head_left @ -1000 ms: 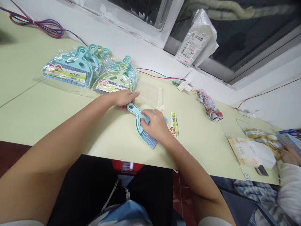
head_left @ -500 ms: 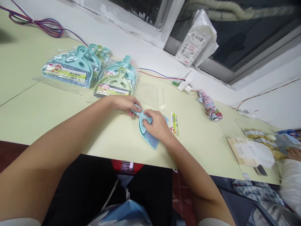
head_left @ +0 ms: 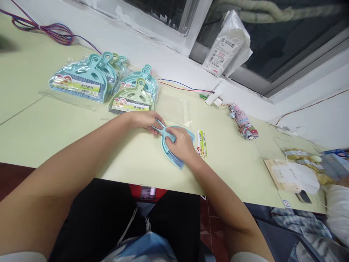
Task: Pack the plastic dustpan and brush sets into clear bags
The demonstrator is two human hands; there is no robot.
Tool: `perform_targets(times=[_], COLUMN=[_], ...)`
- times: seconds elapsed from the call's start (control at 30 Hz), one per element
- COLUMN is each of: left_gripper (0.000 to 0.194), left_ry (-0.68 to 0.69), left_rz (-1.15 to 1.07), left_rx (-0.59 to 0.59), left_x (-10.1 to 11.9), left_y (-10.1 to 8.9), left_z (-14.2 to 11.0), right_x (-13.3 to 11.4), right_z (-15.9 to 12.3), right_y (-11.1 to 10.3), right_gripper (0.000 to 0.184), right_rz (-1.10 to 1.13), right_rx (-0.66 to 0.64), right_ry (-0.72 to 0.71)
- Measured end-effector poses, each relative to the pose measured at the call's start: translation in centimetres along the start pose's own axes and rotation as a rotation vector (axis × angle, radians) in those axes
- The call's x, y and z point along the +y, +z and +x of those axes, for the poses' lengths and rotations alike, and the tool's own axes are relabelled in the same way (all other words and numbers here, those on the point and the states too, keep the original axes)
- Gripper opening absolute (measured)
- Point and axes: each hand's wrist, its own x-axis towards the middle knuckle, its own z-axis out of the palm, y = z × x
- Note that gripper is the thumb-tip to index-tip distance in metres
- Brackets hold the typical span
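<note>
A light blue dustpan [head_left: 165,146] lies on the table in front of me, its wide end angled toward the lower right. My left hand [head_left: 148,120] is closed around its handle end. Over the middle of the pan, my right hand [head_left: 180,142] grips a matching small brush, whose grey-blue bristles [head_left: 178,162] show below the palm. The fingers partly cover the brush body. Just right of the pan lies a green and white printed label card [head_left: 202,143]. Beyond my hands is a clear plastic bag [head_left: 174,111], lying flat.
Bagged blue dustpan sets [head_left: 79,82] and a green set [head_left: 132,98] stand at the back left. A folded patterned umbrella [head_left: 243,122] lies to the right. Farther right are a paper packet [head_left: 282,176], a phone [head_left: 303,197] and another person's sleeve [head_left: 338,211]. Coiled wires [head_left: 54,32] lie back left.
The dustpan has turned slightly under my hands, and more of its far right side shows beyond my right hand. Both hands keep their hold with little movement.
</note>
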Motion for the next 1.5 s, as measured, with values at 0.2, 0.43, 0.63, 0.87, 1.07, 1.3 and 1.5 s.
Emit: perform_targets(times=[0.2,0.43,0.63,0.87,1.07,1.3,1.5], left_gripper=[0.031,0.029,0.030,0.035,0.051,0.042,0.036], left_ry=[0.162,0.197,0.282,0.526,0.533,0.507,0.490], left_rz=[0.059,0.035,-0.161,0.390,1.147,1.255,1.293], left_rx=[0.172,0.304,0.329,0.771,0.710,0.749,0.739], left_x=[1.5,2.5,2.2,0.6,-1.4,-2.0,-2.1], left_y=[-1.0,0.1,1.5,0.9,1.5,1.1,0.8], left_z=[-1.5,-1.9,-0.4,0.6,1.7,2.7,2.8], right_x=[2.1,7.0,8.0,12.5,15.9,18.5,17.0], right_z=[0.1,1.3,1.2,1.7,1.6,0.7,0.9], right_y=[-4.9,-8.2,-6.3,-8.5,-8.5,-9.4,-9.0], right_gripper=[0.050,0.062,0.038,0.019,0.015,0.017,0.020], right_rz=[-0.084,0.798,1.088,1.259,1.173,0.695,0.697], right_rx=[0.349,0.038,0.065,0.490,0.721,0.781,0.681], right_ry=[0.114,0.637,0.630,0.753,0.761,0.684,0.750])
